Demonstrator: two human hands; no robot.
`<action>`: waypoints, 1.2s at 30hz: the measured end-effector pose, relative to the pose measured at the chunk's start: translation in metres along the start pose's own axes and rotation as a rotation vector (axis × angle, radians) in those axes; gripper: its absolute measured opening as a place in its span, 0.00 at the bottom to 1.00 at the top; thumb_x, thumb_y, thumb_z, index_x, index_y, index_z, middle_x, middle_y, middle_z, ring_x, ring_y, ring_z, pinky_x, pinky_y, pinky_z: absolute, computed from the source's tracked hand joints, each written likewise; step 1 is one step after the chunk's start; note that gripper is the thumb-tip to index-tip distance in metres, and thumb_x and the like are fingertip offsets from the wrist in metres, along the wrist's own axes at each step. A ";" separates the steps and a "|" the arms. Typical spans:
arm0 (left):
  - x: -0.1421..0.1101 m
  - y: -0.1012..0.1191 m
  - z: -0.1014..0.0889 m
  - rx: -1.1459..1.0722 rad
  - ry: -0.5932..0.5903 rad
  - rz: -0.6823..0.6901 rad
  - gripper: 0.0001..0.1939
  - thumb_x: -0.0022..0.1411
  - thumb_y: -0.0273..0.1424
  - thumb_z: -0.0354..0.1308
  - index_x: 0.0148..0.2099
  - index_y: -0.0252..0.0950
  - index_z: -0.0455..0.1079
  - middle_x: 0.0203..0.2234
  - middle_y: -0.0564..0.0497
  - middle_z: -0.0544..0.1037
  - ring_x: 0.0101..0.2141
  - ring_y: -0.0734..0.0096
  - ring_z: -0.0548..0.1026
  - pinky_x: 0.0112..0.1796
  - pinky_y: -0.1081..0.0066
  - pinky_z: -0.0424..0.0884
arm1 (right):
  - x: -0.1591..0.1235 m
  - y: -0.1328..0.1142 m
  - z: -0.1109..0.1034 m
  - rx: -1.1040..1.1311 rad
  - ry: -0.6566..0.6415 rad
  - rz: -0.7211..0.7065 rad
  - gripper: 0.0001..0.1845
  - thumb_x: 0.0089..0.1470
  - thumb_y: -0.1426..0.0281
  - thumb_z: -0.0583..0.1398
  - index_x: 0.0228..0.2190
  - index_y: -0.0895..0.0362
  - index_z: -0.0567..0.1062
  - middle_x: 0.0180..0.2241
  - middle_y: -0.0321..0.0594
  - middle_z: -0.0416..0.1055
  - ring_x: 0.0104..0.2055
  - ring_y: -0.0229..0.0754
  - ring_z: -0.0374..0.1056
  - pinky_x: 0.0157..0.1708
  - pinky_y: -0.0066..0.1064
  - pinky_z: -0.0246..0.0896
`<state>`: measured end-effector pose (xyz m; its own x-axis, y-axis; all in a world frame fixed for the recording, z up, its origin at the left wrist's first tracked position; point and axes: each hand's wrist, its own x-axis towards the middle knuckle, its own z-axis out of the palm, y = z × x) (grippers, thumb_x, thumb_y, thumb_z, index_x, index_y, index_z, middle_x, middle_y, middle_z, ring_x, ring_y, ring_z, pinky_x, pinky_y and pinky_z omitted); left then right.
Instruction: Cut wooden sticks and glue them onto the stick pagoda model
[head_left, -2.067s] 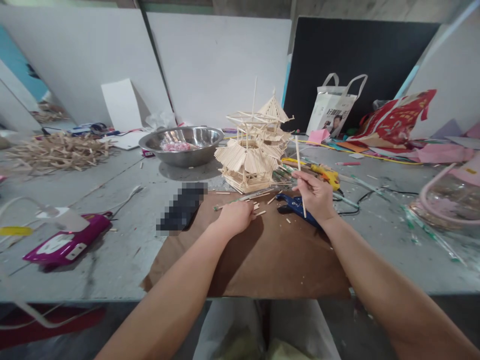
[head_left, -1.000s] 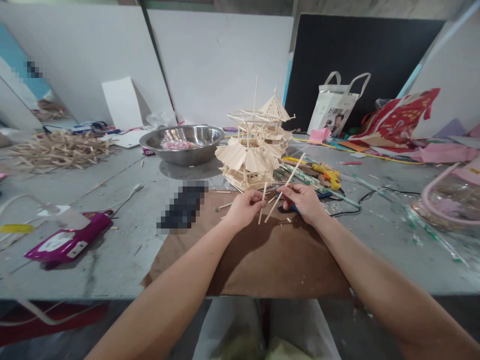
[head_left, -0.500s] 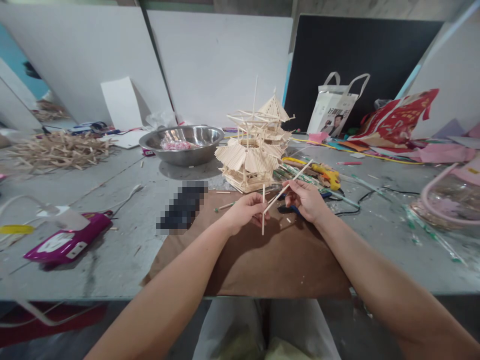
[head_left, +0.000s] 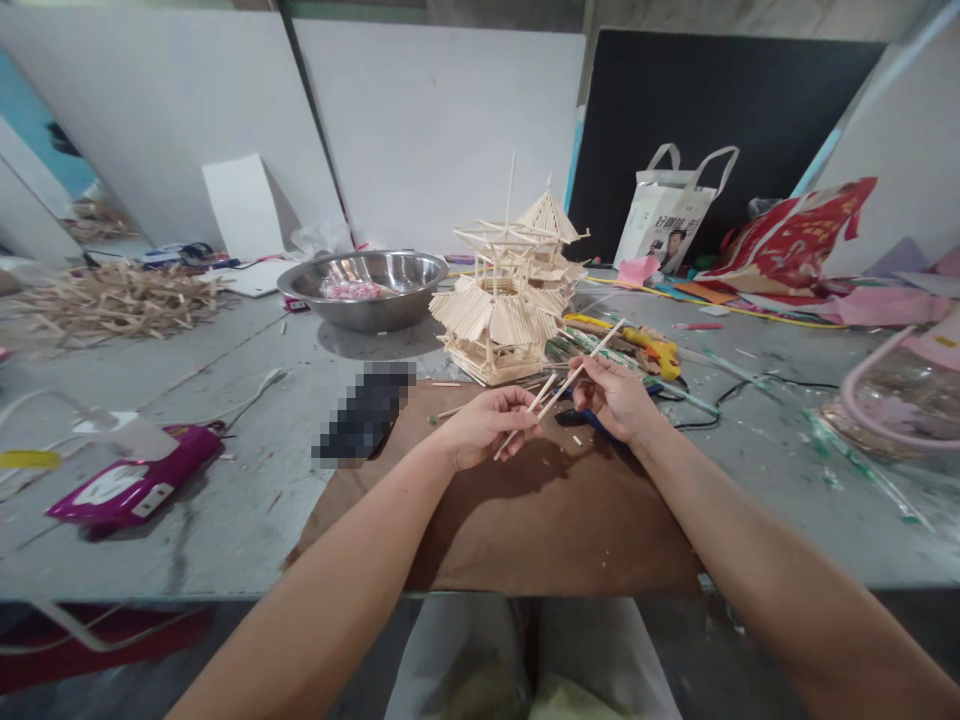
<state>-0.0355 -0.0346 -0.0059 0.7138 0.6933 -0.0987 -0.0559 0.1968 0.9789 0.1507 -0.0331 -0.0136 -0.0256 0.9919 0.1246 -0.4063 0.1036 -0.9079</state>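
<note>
My left hand pinches a short thin wooden stick, which slants up to the right. In my right hand is a longer wooden stick, held between thumb and fingers at a similar slant. The two sticks lie side by side, almost parallel; whether they touch I cannot tell. Just beyond my hands stands a tiered pavilion model made of many such sticks. Under my hands, brown paper covers the table, and a dark blue-handled tool lies partly behind my right hand.
A steel bowl sits left of the model, a pile of sticks farther left. A purple power strip and a blurred-out dark object lie nearer. At right are a yellow glue gun, a white bag and a clear container.
The short stick in my left hand has turned from upright to a slant, lining up with the longer stick. My right hand has hardly moved.
</note>
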 end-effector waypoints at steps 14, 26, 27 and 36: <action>0.000 0.001 0.008 0.224 0.123 0.035 0.13 0.45 0.35 0.57 0.33 0.33 0.62 0.16 0.60 0.60 0.12 0.90 0.50 0.13 0.80 0.42 | 0.004 0.003 -0.004 -0.048 0.115 -0.116 0.10 0.38 0.64 0.61 0.22 0.58 0.69 0.16 0.30 0.66 0.12 0.28 0.58 0.10 0.21 0.51; 0.003 -0.002 0.005 0.451 0.253 0.056 0.15 0.49 0.40 0.51 0.23 0.32 0.63 0.16 0.56 0.66 0.13 0.87 0.54 0.15 0.79 0.48 | 0.002 0.004 -0.003 -0.101 0.066 -0.132 0.11 0.39 0.63 0.59 0.23 0.57 0.68 0.18 0.30 0.65 0.13 0.29 0.58 0.12 0.23 0.51; 0.003 -0.002 0.006 0.459 0.258 0.071 0.14 0.49 0.39 0.51 0.22 0.32 0.63 0.15 0.56 0.65 0.13 0.87 0.53 0.16 0.79 0.49 | 0.002 0.004 -0.003 -0.100 0.065 -0.131 0.10 0.39 0.63 0.59 0.23 0.57 0.68 0.18 0.30 0.65 0.13 0.28 0.58 0.12 0.22 0.50; 0.001 0.001 0.008 0.524 0.228 0.079 0.13 0.51 0.37 0.49 0.22 0.32 0.61 0.15 0.56 0.64 0.15 0.85 0.56 0.18 0.79 0.51 | 0.002 0.004 -0.002 -0.097 0.057 -0.119 0.10 0.40 0.63 0.59 0.22 0.58 0.68 0.18 0.30 0.65 0.12 0.28 0.58 0.11 0.22 0.49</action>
<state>-0.0292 -0.0397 -0.0030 0.5497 0.8354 -0.0013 0.2924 -0.1909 0.9371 0.1512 -0.0308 -0.0179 0.0706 0.9745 0.2130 -0.3128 0.2244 -0.9229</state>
